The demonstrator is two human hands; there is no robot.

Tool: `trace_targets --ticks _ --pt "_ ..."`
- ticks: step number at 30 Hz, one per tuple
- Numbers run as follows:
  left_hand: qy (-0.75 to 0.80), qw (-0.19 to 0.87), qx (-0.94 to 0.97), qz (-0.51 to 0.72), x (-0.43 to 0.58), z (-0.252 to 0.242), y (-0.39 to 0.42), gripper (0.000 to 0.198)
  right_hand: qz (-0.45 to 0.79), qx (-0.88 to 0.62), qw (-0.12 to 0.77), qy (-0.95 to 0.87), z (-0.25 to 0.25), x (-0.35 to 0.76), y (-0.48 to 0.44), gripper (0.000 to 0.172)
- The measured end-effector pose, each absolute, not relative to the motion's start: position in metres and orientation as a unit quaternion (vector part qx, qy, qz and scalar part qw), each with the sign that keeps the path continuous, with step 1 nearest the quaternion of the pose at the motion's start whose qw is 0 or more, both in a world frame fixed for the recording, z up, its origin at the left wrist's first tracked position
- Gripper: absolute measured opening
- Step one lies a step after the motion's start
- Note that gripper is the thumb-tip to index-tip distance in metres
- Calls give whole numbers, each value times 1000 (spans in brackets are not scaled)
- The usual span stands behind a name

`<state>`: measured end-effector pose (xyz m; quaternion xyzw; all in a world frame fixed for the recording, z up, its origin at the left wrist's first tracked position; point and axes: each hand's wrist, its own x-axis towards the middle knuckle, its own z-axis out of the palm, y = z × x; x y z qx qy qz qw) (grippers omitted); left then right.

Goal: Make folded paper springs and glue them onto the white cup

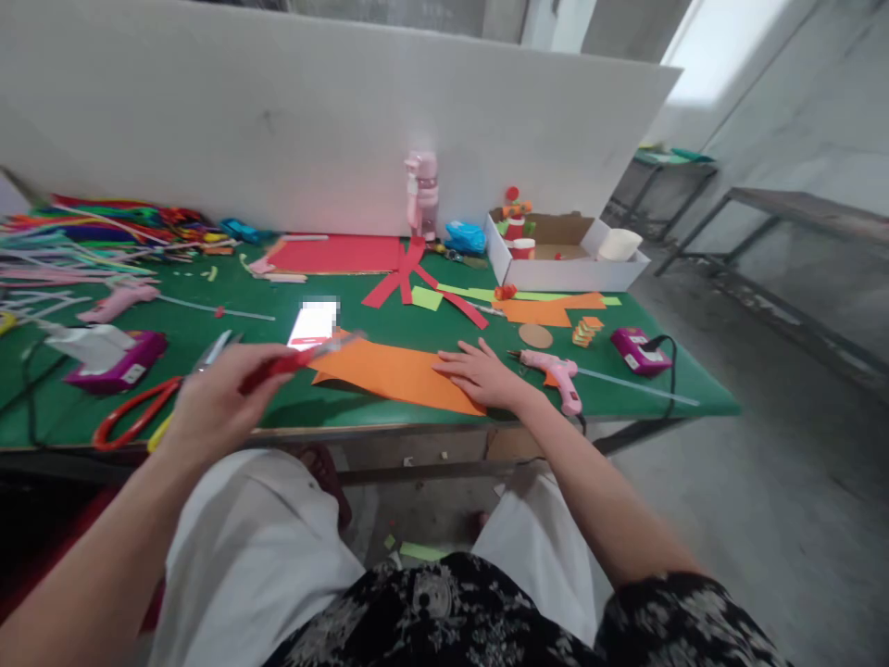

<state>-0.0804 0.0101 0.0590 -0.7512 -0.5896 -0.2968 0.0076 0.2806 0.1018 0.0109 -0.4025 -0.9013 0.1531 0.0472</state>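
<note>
My left hand [222, 394] is closed around a red-handled tool with a metal blade [333, 346]. Motion blur hides whether it is a knife or scissors. Its blade points right, over the left end of an orange paper sheet [395, 371]. The sheet lies along the table's front edge, a second orange layer peeking out at its left end. My right hand [479, 373] rests flat on the sheet's right end, fingers spread. Behind the blade lies a lit phone [315, 324]. Orange-handled scissors [139, 412] lie on the table by my left wrist.
A pink glue gun [559, 371] lies right of my right hand, with a purple power box [639, 350] beyond. Another pink glue gun [121, 302] and purple box [131, 363] sit left. Behind are pipe cleaners [125, 222], red paper [333, 255], a bottle [425, 196] and a white box [569, 275].
</note>
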Motion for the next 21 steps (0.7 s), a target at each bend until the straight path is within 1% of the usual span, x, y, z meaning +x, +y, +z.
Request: trace_targets --ticks 1,3,5,7,8,11,13,18,21 --pt "-649 47 -704 -285 -100 65 20 32 141 -407 52 -901 13 285 100 44" --pt "-709 93 -663 -220 -136 70 45 36 114 -418 73 -898 15 291 93 42" --pt "-745 109 -641 -152 -163 67 73 37 99 -431 89 -892 16 292 85 40" --pt "-760 103 -626 -143 -179 59 98 38 100 -450 89 -883 14 287 75 40" --pt "-765 98 -621 -143 -184 53 108 38 103 -461 85 -877 13 284 72 44" --pt "-771 82 -613 -152 -191 41 126 38 105 -488 75 -863 9 273 65 66" --pt "-774 79 -608 -156 -192 38 132 40 99 -495 77 -860 7 270 64 70" --pt "-760 96 -620 -171 -170 47 124 44 68 -479 91 -870 7 275 63 61" --pt "-670 61 -720 -171 -134 50 103 40 54 -465 95 -879 8 280 62 55"
